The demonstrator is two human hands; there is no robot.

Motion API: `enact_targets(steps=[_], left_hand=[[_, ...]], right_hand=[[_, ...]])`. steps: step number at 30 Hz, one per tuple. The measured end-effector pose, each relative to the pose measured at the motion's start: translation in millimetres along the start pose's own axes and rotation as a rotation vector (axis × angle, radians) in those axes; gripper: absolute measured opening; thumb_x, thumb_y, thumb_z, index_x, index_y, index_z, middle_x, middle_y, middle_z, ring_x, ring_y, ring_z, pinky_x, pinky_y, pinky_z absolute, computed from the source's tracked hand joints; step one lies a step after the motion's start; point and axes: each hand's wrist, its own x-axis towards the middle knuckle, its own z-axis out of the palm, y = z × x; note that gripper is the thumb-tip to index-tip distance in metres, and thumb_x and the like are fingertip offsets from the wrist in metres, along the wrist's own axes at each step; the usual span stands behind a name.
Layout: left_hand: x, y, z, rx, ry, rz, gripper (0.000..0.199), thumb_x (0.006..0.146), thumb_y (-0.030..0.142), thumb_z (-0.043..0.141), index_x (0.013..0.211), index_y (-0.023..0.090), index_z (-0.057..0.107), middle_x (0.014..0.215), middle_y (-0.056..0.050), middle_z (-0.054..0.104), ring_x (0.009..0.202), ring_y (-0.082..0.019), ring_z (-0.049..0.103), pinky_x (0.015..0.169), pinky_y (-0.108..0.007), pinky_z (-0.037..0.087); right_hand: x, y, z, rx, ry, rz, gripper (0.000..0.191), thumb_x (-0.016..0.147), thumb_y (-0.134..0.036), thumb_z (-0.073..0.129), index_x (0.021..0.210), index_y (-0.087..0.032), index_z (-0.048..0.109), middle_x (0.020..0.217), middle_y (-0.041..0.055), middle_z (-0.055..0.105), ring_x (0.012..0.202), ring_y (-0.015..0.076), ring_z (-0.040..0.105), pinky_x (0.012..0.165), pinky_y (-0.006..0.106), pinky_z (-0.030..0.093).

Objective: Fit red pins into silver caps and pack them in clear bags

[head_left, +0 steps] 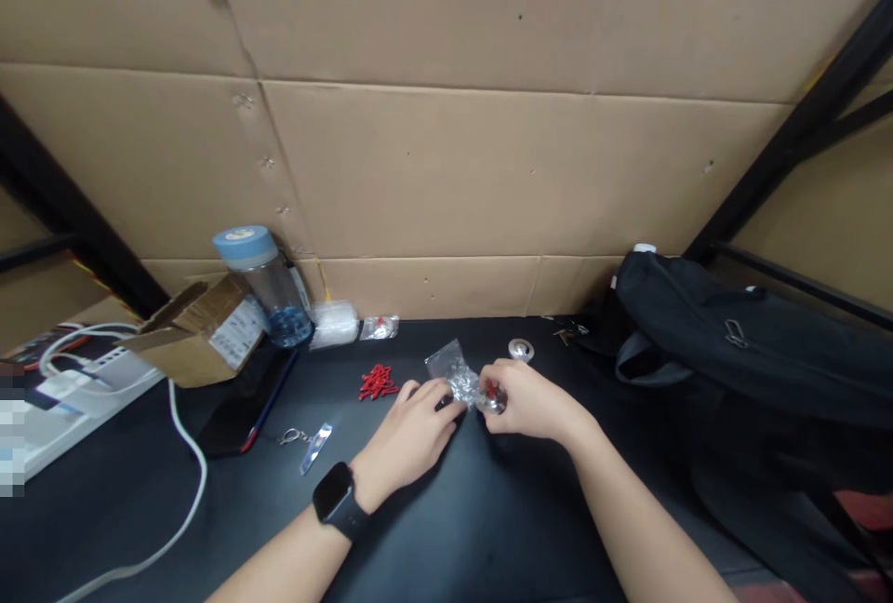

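The right hand (528, 401) pinches a shiny piece (494, 404) showing red, while the half-curled left hand (410, 435) touches a clear bag (453, 368) near red pieces (378, 382), its hold unclear

A blue-lidded bottle (259, 282) stands at the left of the frame beside an open cardboard box (209, 328); a white cable (204, 473) curves through the lower left, and a black backpack (753, 352) lies at right.
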Motion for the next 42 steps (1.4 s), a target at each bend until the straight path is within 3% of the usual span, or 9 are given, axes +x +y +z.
enact_targets(steps=[3,14,21,30,35,42], left_hand=[[0,-2,2.1,-0.010,0.005,0.015,0.038,0.099,0.021,0.051,0.135,0.031,0.057,0.129,-0.009,0.061,0.137,-0.029,0.044,0.105,-0.046,0.038],[-1,-15,9.9,-0.028,-0.032,0.016,0.041,0.101,0.022,0.047,0.141,0.030,0.053,0.142,-0.008,0.059,0.138,-0.027,0.046,0.110,-0.049,0.033],[-2,-16,11.7,-0.057,-0.015,0.033,0.041,0.100,0.019,0.047,0.138,0.032,0.055,0.142,-0.007,0.059,0.138,-0.024,0.047,0.111,-0.047,0.033],[-3,-17,7.1,-0.069,-0.032,0.039,0.038,0.102,0.019,0.044,0.133,0.032,0.060,0.146,-0.007,0.055,0.138,-0.024,0.046,0.110,-0.047,0.036],[-3,-14,3.8,-0.091,-0.008,0.043,0.039,0.101,0.018,0.043,0.133,0.031,0.061,0.149,-0.008,0.052,0.137,-0.023,0.047,0.110,-0.045,0.037],[-4,-12,3.0,-0.052,0.001,0.026,0.038,0.101,0.018,0.043,0.131,0.031,0.063,0.151,-0.009,0.049,0.146,-0.027,0.034,0.112,-0.052,0.035]], right_hand=[[3,3,5,-0.038,0.002,0.010,0.019,0.065,-0.021,0.071,0.082,-0.018,0.063,0.080,0.0026,0.060,0.073,0.0166,0.056,0.071,0.025,0.044],[14,15,22,-0.022,0.048,0.014,0.016,0.070,-0.019,0.072,0.083,-0.018,0.062,0.082,0.0027,0.061,0.076,0.0166,0.058,0.072,0.025,0.043],[21,21,28,0.057,0.097,0.038,0.028,0.069,-0.032,0.086,0.087,-0.018,0.070,0.082,0.0028,0.066,0.071,0.0169,0.061,0.067,0.026,0.045],[18,29,26,0.316,0.022,-0.015,0.012,0.081,-0.014,0.070,0.092,-0.017,0.075,0.090,0.0052,0.071,0.076,0.0172,0.070,0.072,0.027,0.054],[24,25,37,0.137,0.141,-0.018,0.012,0.078,-0.010,0.072,0.086,-0.019,0.071,0.089,0.0019,0.065,0.072,0.0138,0.062,0.070,0.025,0.049],[30,6,52,-0.056,0.293,0.044,0.013,0.086,-0.020,0.067,0.094,-0.024,0.059,0.099,0.0008,0.059,0.090,0.0168,0.060,0.073,0.025,0.043]])
